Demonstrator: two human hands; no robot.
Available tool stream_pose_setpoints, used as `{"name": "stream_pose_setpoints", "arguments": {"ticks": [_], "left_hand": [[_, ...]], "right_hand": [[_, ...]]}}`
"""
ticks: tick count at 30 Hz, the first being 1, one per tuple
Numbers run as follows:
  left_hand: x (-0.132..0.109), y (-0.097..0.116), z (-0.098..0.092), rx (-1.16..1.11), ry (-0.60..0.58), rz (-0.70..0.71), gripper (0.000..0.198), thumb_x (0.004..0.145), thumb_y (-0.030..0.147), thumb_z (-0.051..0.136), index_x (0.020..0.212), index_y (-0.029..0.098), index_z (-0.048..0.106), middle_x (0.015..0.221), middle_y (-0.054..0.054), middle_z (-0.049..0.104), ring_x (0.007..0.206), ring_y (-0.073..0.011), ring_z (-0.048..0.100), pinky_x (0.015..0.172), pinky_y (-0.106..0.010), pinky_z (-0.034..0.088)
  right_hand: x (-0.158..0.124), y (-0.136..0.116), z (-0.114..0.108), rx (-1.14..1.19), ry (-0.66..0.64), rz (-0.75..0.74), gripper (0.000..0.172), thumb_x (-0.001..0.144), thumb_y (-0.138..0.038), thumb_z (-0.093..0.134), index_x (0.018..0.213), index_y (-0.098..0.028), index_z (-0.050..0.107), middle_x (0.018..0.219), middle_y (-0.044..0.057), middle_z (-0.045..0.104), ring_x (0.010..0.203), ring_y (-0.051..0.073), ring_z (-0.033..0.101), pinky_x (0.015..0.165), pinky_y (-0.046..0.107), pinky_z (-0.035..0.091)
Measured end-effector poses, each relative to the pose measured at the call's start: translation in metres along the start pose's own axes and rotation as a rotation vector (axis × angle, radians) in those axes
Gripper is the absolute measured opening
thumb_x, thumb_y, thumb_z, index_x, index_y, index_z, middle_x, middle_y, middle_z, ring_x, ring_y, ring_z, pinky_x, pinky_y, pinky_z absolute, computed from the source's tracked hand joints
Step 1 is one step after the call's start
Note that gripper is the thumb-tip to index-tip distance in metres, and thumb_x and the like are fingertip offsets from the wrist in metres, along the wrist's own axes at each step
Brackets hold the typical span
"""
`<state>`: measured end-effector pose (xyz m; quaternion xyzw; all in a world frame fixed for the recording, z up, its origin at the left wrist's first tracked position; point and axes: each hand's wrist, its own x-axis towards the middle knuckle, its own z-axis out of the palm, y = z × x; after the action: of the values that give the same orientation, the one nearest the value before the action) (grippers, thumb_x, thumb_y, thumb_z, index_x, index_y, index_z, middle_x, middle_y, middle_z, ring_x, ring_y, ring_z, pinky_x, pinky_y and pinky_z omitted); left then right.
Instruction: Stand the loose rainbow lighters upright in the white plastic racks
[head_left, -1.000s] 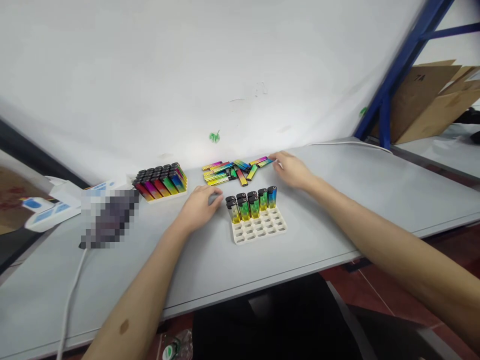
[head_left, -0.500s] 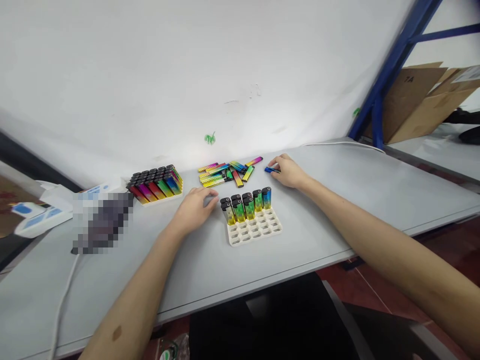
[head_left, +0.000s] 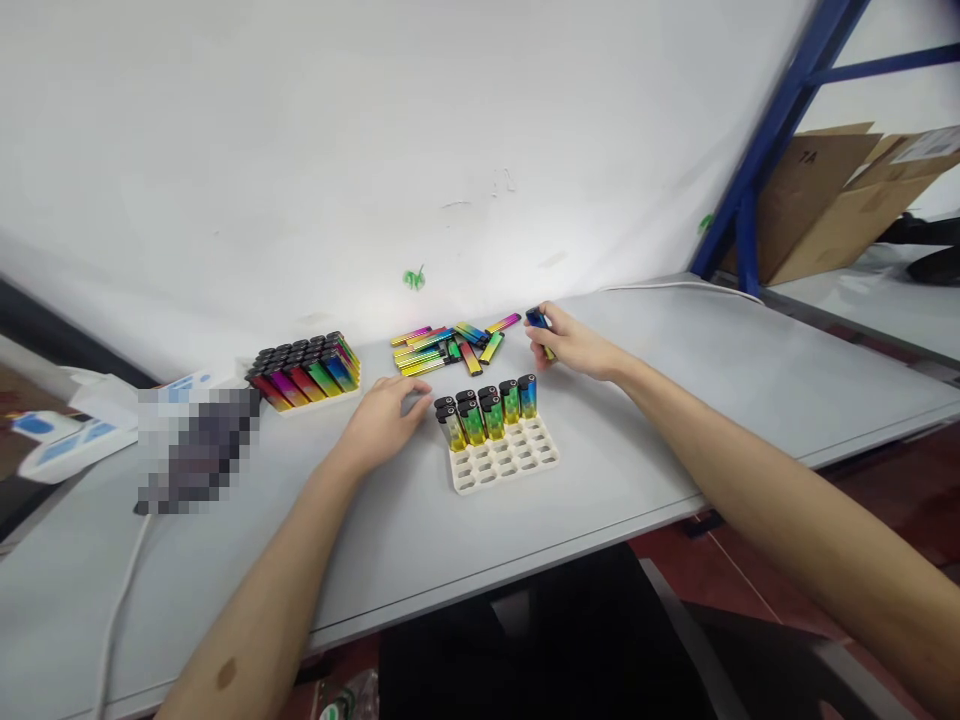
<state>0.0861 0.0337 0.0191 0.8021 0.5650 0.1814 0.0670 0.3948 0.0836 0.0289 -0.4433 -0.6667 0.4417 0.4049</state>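
Note:
My right hand (head_left: 576, 345) grips a lighter (head_left: 537, 318) with a black top and a blue-to-yellow body, tilted upright behind the white tray. Low on the table, my left hand (head_left: 384, 420) stays just left of that tray, thumb and index finger apart, nothing in it. The white slotted tray (head_left: 504, 468) carries several upright lighters (head_left: 472, 422) in its back rows; its front slots are bare. Beyond it, against the wall side, lies a loose pile of multicoloured lighters (head_left: 431, 345).
At the left a second rack (head_left: 324, 399) is packed with upright lighters. A pixelated dark object (head_left: 202, 450) with a white cable (head_left: 120, 610) lies nearer me. White-and-blue packaging (head_left: 75, 445) sits at far left. Cardboard boxes (head_left: 817, 200) stand behind a blue metal frame (head_left: 750, 230) at right.
My right hand has raised the lighter from lying low near the table to a more upright tilt. My left hand has stayed beside the tray. The view has shifted slightly.

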Motion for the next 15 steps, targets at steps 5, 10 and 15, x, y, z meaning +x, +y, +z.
{"name": "stream_pose_setpoints", "arguments": {"ticks": [5, 10, 15], "left_hand": [[0.000, 0.000, 0.000, -0.007, -0.001, 0.001, 0.034, 0.092, 0.037, 0.045, 0.109, 0.020, 0.068, 0.115, -0.010, 0.071, 0.116, -0.0297, 0.060, 0.102, -0.045, 0.047], [0.000, 0.001, 0.000, -0.002, -0.003, 0.008, 0.034, 0.091, 0.036, 0.045, 0.109, 0.019, 0.068, 0.116, -0.011, 0.072, 0.116, -0.0302, 0.060, 0.102, -0.046, 0.047], [0.000, 0.000, 0.001, -0.011, 0.011, 0.010, 0.033, 0.091, 0.036, 0.045, 0.108, 0.021, 0.068, 0.115, -0.010, 0.072, 0.115, -0.0294, 0.060, 0.102, -0.045, 0.048]], "right_hand": [[0.001, -0.007, 0.012, 0.392, 0.189, 0.016, 0.054, 0.093, -0.072, 0.042, 0.071, -0.022, 0.047, 0.048, -0.008, 0.029, 0.039, 0.008, 0.023, 0.037, 0.023, 0.024], [0.002, -0.010, 0.016, 0.580, 0.237, 0.145, 0.052, 0.096, -0.059, 0.038, 0.058, -0.023, 0.032, 0.043, -0.007, 0.023, 0.037, 0.007, 0.014, 0.038, 0.023, 0.010], [0.001, -0.012, 0.018, 0.655, 0.192, 0.169, 0.043, 0.095, -0.045, 0.032, 0.058, -0.023, 0.027, 0.042, -0.006, 0.021, 0.038, 0.008, 0.011, 0.038, 0.023, 0.009]]}}
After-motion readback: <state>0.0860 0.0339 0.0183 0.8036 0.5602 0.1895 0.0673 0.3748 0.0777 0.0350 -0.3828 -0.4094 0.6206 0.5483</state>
